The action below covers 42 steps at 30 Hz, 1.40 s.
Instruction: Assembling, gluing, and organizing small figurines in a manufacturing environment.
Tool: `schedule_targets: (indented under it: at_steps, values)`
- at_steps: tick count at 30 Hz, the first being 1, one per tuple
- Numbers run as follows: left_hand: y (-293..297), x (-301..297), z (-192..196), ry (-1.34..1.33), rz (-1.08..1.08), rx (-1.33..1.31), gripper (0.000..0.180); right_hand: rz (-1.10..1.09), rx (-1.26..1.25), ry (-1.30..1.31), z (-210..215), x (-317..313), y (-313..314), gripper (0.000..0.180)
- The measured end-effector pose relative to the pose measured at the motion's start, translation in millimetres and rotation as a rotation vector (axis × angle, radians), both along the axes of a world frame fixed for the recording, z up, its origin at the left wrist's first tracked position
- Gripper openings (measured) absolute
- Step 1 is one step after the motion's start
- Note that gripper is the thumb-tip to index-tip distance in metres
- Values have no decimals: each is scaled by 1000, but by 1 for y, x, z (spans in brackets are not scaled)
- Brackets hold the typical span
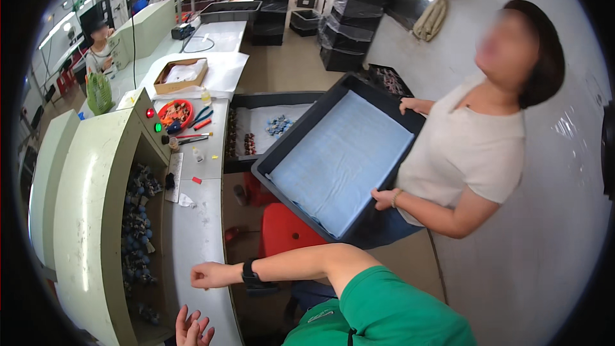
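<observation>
Now, in the head view, the bare left hand (194,331) is hanging open, while the bare right hand (210,275) is making a loose fist over the long grey tabletop (197,230); I cannot tell if it is holding anything. Small blue-and-dark bunched pieces (136,234) are lying left of the hands, inside the curved pale-green machine (90,218), and a co-worker (471,144) is gripping a black, blue-lined tray (300,132).

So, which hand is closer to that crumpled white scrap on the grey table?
Right. The right hand is over the grey table, below the crumpled white scrap in the picture. The left hand, fingers spread, is farther below, at the picture's lower edge.
</observation>
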<state>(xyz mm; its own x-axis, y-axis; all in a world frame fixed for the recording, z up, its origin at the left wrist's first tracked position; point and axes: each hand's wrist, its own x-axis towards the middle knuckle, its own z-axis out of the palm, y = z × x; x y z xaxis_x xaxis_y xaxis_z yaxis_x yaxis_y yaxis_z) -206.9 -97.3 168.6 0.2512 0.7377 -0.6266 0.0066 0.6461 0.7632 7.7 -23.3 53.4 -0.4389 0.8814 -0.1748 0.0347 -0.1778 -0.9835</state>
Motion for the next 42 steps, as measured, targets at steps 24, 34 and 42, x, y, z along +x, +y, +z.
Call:
schedule_targets:
  at_steps: [24, 34, 42]
  values:
    - [-43, -31, -37, -193, 296, 110, 49, 283, -158, -719, -56, 99, -210, 41]
    - [-41, -27, -35, -113, 99, 203, 39, 255, -345, -820, -87, 141, -214, 44]
    - [-41, -24, -36, -5, 10, 209, 37, 217, -228, -927, -140, 170, -223, 39]
